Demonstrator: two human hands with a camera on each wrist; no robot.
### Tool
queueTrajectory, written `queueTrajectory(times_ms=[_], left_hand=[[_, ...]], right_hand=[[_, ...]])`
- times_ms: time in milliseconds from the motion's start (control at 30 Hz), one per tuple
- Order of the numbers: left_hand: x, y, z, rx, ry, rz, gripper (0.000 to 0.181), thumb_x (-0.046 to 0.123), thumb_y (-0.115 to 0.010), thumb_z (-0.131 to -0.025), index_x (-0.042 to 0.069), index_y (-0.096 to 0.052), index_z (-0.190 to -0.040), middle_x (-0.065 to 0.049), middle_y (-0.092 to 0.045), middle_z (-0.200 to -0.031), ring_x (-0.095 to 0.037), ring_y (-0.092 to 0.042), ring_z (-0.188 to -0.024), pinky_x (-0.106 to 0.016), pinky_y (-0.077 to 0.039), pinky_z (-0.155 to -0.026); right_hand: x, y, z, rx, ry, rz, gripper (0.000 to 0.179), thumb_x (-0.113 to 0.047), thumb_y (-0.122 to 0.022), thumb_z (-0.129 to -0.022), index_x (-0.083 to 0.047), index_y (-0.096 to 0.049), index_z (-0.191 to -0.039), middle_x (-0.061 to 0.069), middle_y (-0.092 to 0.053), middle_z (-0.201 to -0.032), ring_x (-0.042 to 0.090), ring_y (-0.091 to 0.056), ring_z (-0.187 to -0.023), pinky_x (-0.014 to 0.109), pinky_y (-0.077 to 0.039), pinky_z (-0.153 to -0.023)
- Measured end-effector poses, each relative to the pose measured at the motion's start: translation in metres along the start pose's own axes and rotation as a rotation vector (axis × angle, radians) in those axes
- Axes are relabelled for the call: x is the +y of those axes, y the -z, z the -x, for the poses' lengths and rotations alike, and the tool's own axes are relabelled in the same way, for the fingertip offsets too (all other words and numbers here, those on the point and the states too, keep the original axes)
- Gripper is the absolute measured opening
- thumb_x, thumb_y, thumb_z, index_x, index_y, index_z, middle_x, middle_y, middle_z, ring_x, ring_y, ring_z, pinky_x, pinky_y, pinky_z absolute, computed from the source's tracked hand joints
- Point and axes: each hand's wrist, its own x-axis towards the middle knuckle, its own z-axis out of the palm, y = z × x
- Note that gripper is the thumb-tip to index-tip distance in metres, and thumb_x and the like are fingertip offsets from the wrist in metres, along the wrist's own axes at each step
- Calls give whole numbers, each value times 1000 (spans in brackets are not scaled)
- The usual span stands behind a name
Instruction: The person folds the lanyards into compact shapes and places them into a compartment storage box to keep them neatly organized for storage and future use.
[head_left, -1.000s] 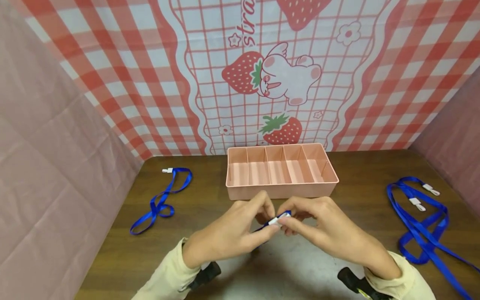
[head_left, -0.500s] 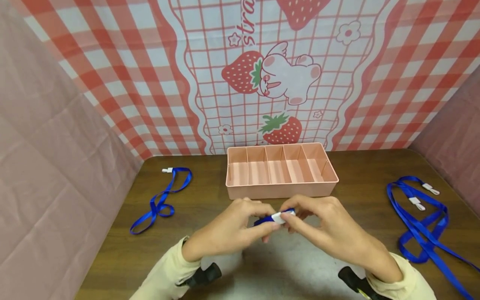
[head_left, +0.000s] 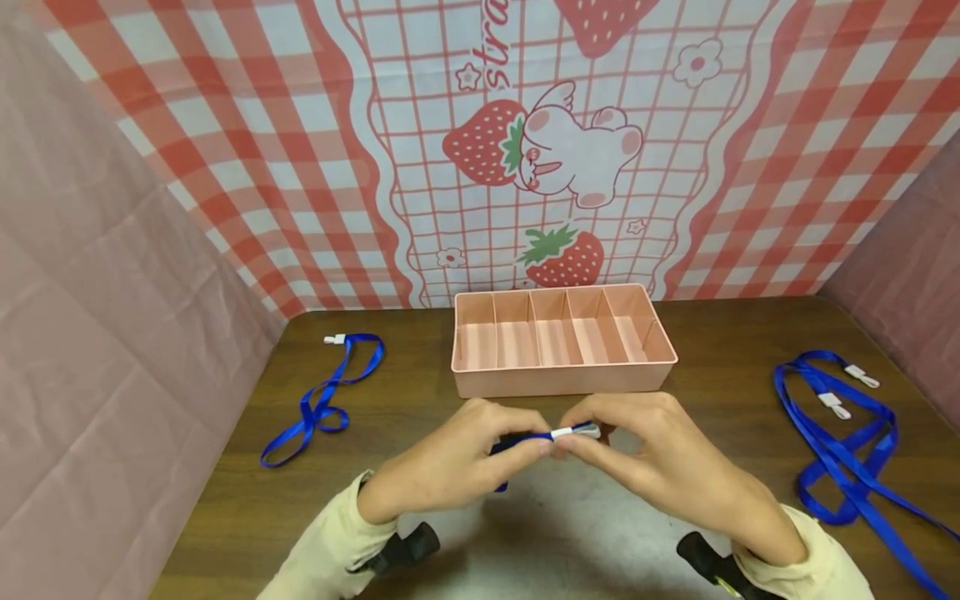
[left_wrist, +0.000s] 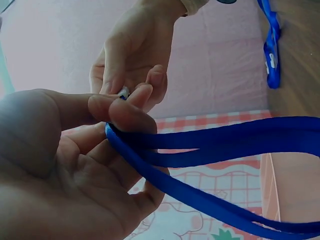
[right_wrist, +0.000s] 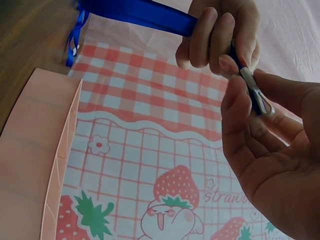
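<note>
Between both hands, in front of the box, is a folded blue lanyard with a white plastic clip (head_left: pixel 562 433). My left hand (head_left: pixel 453 454) pinches the blue strap beside the clip between thumb and fingers. Loops of the strap (left_wrist: pixel 210 142) trail out of this hand in the left wrist view. With thumb and fingertips, my right hand (head_left: pixel 663 454) grips the clip, whose hook end (right_wrist: pixel 265 102) shows in the right wrist view. Fingers partly hide the strap where it meets the clip.
A pink box (head_left: pixel 562 382) with several compartments stands at the table's back, against a strawberry-print cloth (head_left: pixel 420 100). One blue lanyard (head_left: pixel 322 404) lies at left. More lanyards with two white clips lie tangled at right (head_left: pixel 855 450), some strap running past the frame's edge.
The clip has turned from slanted to nearly level, its hook end pointing right. More folded strap shows under my left hand. Box and loose lanyards have stayed put.
</note>
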Motion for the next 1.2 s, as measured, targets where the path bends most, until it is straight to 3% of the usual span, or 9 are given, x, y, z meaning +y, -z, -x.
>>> queueTrajectory(times_ms=[100, 267, 433, 533, 733, 933, 1200], left_hand=[[0, 1, 1, -21, -9, -16, 19, 18, -51, -105, 13, -67, -97, 13, -48, -66, 8, -45, -48, -15, -43, -52], [-1, 1, 1, -42, -49, -75, 22, 15, -49, -106, 9, -69, -101, 12, -50, -70, 7, -41, -56, -13, -42, -59], [-1, 0, 0, -37, -83, -99, 19, 15, -51, -105, 11, -67, -94, 12, -49, -68, 8, -39, -58, -13, -39, -57], [-1, -1, 0, -53, -79, -92, 20, 16, -53, -104, 13, -63, -88, 13, -42, -63, 9, -37, -54, -11, -35, -54], [-2, 0, 1, -61, -68, -111, 20, 17, -52, -105, 13, -66, -91, 13, -46, -62, 10, -42, -51, -10, -37, -54], [-3, 4, 2, -40, -54, -176, 20, 17, -53, -105, 11, -70, -97, 14, -53, -73, 3, -46, -62, -11, -39, -61], [-3, 7, 3, -52, -31, -179, 21, 18, -52, -105, 12, -69, -95, 14, -50, -70, 3, -42, -60, -12, -37, -58]], right_hand=[[0, 0, 0, 5, 25, 0, 30, 1, -75, -85, -23, -69, -101, -16, -67, -89, 0, -60, -76, 14, -49, -67], [-2, -3, 1, -37, -30, -6, 27, -3, -72, -90, -25, -66, -102, -17, -65, -93, 0, -59, -79, 16, -50, -69], [-5, -4, 2, -58, -24, 6, 27, -1, -70, -91, -24, -63, -103, -16, -63, -93, 0, -56, -77, 15, -48, -66], [-6, -4, 4, -94, -42, 2, 24, -2, -67, -94, -23, -62, -104, -16, -62, -92, -1, -54, -74, 15, -47, -61], [-7, -3, 5, -114, -64, 14, 23, -3, -65, -95, -23, -65, -106, -17, -61, -89, -3, -50, -67, 15, -45, -55], [-6, 0, 4, -103, -57, 59, 25, -3, -66, -94, -18, -70, -113, -13, -68, -98, -3, -54, -71, 12, -45, -60], [-5, 4, 4, -122, -61, 78, 23, -5, -66, -95, -21, -71, -109, -17, -67, -96, -3, -56, -74, 12, -46, -62]])
